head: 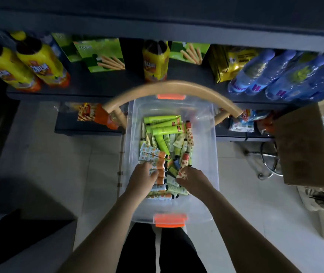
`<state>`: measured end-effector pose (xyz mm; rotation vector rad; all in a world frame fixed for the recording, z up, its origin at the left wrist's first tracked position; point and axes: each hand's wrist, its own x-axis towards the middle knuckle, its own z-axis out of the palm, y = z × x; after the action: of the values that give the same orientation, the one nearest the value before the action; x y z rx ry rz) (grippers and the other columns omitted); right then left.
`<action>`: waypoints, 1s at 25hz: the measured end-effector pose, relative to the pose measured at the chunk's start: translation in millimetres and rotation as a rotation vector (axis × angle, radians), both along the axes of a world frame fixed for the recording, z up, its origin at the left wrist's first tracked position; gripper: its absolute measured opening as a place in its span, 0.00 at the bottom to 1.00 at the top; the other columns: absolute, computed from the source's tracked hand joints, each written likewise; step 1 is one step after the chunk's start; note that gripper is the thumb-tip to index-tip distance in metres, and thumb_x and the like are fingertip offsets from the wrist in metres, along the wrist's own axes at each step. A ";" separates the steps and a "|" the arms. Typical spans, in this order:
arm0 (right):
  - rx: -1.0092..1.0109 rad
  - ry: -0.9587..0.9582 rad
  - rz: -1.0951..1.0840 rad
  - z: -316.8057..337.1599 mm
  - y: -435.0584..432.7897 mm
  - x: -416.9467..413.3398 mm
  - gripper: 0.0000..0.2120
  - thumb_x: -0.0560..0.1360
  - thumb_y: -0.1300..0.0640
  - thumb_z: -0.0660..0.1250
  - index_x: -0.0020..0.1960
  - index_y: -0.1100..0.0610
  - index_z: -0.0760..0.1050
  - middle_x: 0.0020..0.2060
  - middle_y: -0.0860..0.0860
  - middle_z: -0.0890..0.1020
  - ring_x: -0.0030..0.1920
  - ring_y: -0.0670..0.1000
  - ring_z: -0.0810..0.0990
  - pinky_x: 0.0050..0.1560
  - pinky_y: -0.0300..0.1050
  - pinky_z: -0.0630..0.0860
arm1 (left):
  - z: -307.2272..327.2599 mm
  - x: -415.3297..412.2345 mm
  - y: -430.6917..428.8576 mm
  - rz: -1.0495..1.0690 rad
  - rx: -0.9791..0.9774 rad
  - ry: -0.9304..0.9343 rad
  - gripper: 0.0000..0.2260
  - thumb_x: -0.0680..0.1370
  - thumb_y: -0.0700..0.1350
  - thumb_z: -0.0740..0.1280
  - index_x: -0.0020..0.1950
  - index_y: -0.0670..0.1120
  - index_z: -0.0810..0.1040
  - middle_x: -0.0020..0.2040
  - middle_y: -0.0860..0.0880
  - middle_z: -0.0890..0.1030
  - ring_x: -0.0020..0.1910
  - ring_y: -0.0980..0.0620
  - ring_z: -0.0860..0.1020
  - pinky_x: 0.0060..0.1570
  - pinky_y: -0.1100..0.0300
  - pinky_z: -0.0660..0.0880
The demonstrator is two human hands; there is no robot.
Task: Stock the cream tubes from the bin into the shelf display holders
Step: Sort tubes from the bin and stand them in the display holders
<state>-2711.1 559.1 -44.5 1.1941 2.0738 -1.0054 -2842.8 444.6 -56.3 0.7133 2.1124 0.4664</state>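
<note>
Cream tubes (167,131) lie loose and crisscrossed in the clear bin (206,154), so a greedy handful could shed a few on the way to the shelf (98,81). The bin looks perched on a chair (173,84) and might shift if leaned on. The left hand (144,177) curls round a few orange-capped tubes (160,168); the right hand (193,181) pinches one spotted tube (182,172).
</note>
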 end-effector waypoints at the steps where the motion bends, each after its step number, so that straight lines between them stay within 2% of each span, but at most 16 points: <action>1: -0.019 0.003 -0.025 -11.2 2.4 -3.6 0.22 0.76 0.49 0.64 0.67 0.58 0.69 0.59 0.58 0.78 0.57 0.58 0.77 0.49 0.44 0.72 | -11.6 3.6 3.3 0.076 -0.003 -0.042 0.15 0.79 0.47 0.62 0.61 0.38 0.74 0.58 0.42 0.78 0.60 0.45 0.76 0.53 0.60 0.70; 3: -0.056 0.038 -0.099 -35.1 11.9 -15.1 0.21 0.76 0.50 0.65 0.66 0.57 0.71 0.58 0.57 0.79 0.56 0.57 0.78 0.52 0.46 0.74 | -38.4 10.1 10.5 0.275 -0.027 -0.146 0.11 0.79 0.47 0.62 0.48 0.41 0.77 0.45 0.45 0.79 0.53 0.43 0.78 0.46 0.60 0.70; 6: -0.094 0.115 -0.169 -66.1 31.5 -39.5 0.19 0.76 0.53 0.66 0.64 0.60 0.73 0.59 0.57 0.79 0.56 0.54 0.78 0.52 0.42 0.73 | -72.1 18.2 20.3 0.797 -0.051 -0.424 0.11 0.79 0.48 0.63 0.43 0.42 0.76 0.39 0.47 0.75 0.44 0.45 0.77 0.50 0.52 0.76; 9: -0.092 0.167 -0.096 -98.7 49.0 -62.9 0.19 0.76 0.53 0.67 0.64 0.59 0.73 0.61 0.56 0.78 0.59 0.54 0.77 0.56 0.42 0.71 | -97.1 21.1 33.5 1.277 -0.029 -0.613 0.11 0.77 0.46 0.67 0.40 0.40 0.74 0.33 0.47 0.76 0.32 0.54 0.75 0.39 0.59 0.76; 11: -0.085 0.195 -0.043 -115.7 54.4 -75.5 0.20 0.75 0.51 0.67 0.64 0.59 0.74 0.61 0.55 0.78 0.60 0.53 0.77 0.55 0.40 0.69 | -110.2 17.8 40.5 1.418 -0.012 -0.624 0.14 0.75 0.48 0.69 0.34 0.41 0.73 0.26 0.49 0.76 0.22 0.58 0.72 0.29 0.64 0.72; 13: -0.084 0.222 -0.021 -130.0 57.9 -86.1 0.20 0.74 0.52 0.68 0.63 0.59 0.75 0.59 0.54 0.80 0.58 0.52 0.78 0.51 0.37 0.68 | -121.3 14.0 45.8 1.475 -0.036 -0.597 0.17 0.72 0.51 0.71 0.32 0.41 0.72 0.26 0.48 0.74 0.17 0.58 0.68 0.23 0.65 0.66; 15: -0.090 0.230 0.003 -137.7 58.1 -93.9 0.20 0.73 0.52 0.69 0.63 0.58 0.76 0.57 0.53 0.81 0.55 0.51 0.79 0.48 0.37 0.67 | -130.9 9.1 49.5 1.514 -0.069 -0.588 0.20 0.70 0.55 0.73 0.37 0.37 0.75 0.30 0.46 0.77 0.21 0.55 0.73 0.25 0.63 0.70; 17: -0.082 0.227 0.042 -144.1 58.0 -98.7 0.22 0.72 0.51 0.71 0.63 0.59 0.75 0.56 0.54 0.80 0.50 0.50 0.77 0.47 0.38 0.67 | -141.0 5.4 49.2 1.533 -0.101 -0.552 0.27 0.67 0.57 0.74 0.51 0.34 0.78 0.46 0.41 0.83 0.43 0.45 0.83 0.44 0.55 0.79; 18: -0.086 0.221 0.051 -144.7 58.6 -100.6 0.23 0.72 0.50 0.71 0.63 0.60 0.75 0.56 0.55 0.80 0.49 0.49 0.76 0.46 0.38 0.66 | -142.9 4.9 48.4 1.511 -0.124 -0.555 0.30 0.68 0.57 0.74 0.57 0.34 0.77 0.52 0.39 0.82 0.50 0.42 0.82 0.50 0.53 0.78; 19: -0.092 0.213 0.048 -144.9 59.7 -102.0 0.24 0.71 0.51 0.71 0.63 0.61 0.75 0.56 0.56 0.79 0.49 0.50 0.76 0.46 0.39 0.67 | -144.2 5.4 47.4 1.470 -0.111 -0.562 0.31 0.69 0.57 0.73 0.59 0.34 0.75 0.53 0.39 0.81 0.49 0.43 0.81 0.48 0.54 0.78; 21: -0.116 0.198 0.022 -144.5 63.3 -103.3 0.23 0.71 0.51 0.72 0.61 0.62 0.76 0.55 0.56 0.79 0.52 0.52 0.77 0.46 0.40 0.67 | -141.7 9.4 46.9 1.403 -0.070 -0.545 0.28 0.70 0.55 0.72 0.59 0.34 0.75 0.42 0.42 0.81 0.35 0.48 0.78 0.34 0.59 0.75; 22: -0.138 0.198 0.003 -143.3 65.3 -102.1 0.22 0.70 0.51 0.73 0.60 0.62 0.77 0.54 0.55 0.79 0.52 0.52 0.78 0.46 0.40 0.67 | -139.5 11.5 47.5 1.385 -0.060 -0.533 0.28 0.71 0.54 0.72 0.59 0.34 0.74 0.39 0.43 0.80 0.34 0.48 0.77 0.35 0.58 0.75; 23: -0.160 0.205 -0.022 -142.1 66.9 -99.6 0.22 0.70 0.51 0.73 0.58 0.62 0.78 0.52 0.54 0.79 0.52 0.51 0.77 0.47 0.40 0.67 | -138.4 13.1 48.0 1.363 -0.042 -0.523 0.28 0.71 0.54 0.72 0.60 0.34 0.73 0.41 0.43 0.79 0.38 0.48 0.78 0.41 0.55 0.76; 25: -0.203 0.217 -0.089 -136.0 69.0 -91.8 0.21 0.69 0.51 0.74 0.57 0.61 0.78 0.50 0.50 0.77 0.51 0.49 0.76 0.49 0.42 0.69 | -134.0 15.1 49.2 1.314 0.012 -0.500 0.26 0.71 0.52 0.72 0.60 0.35 0.72 0.47 0.43 0.79 0.46 0.47 0.79 0.53 0.54 0.75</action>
<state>-2802.9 628.1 -180.5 1.1229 2.0338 -1.4062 -2827.7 493.8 -190.4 -0.8411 1.8154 1.1758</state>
